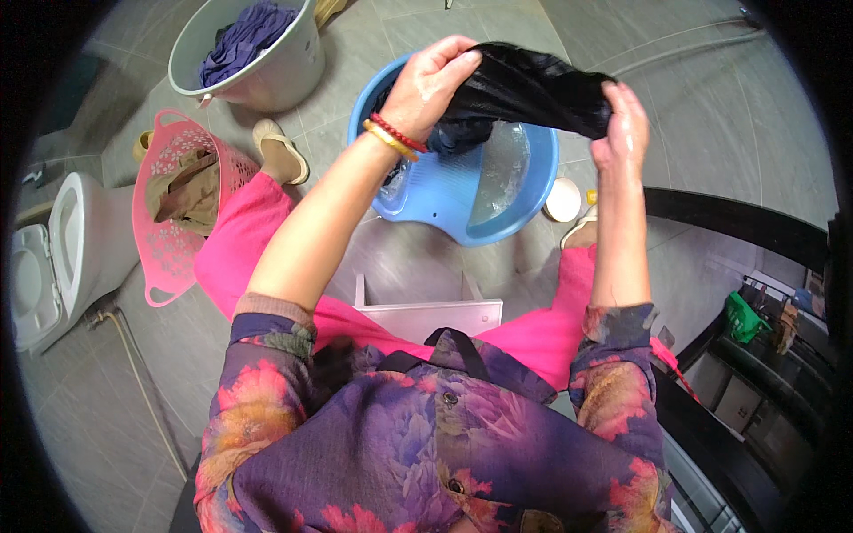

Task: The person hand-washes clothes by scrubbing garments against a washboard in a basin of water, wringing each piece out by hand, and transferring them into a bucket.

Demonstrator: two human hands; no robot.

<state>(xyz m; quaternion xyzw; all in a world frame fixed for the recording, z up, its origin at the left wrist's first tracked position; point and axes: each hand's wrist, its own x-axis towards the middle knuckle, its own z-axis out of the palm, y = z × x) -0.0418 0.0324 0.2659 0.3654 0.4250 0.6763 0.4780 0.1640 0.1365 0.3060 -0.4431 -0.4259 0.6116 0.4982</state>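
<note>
Stretched between my two hands is a wet black cloth garment (pixel 538 89), lifted over a blue plastic washtub (pixel 418 200). My left hand (pixel 428 93), with a red beaded bracelet and a yellow bangle at the wrist, is closed on the garment's left end. At its right end my right hand (pixel 622 124) grips the cloth, the skin wet and sudsy. Inside the tub a ribbed washboard slope (pixel 453 182) shows beside soapy water (pixel 504 173). More dark cloth (pixel 462 135) hangs or lies under the held piece; where one ends and the other begins is unclear.
A pink basket (pixel 160 253) of brown clothes stands at left, near a white toilet (pixel 80 222). Behind it is a grey bucket (pixel 289 75) holding purple cloth. A white round container (pixel 562 200) sits right of the tub. A low stool (pixel 431 317) lies between my knees.
</note>
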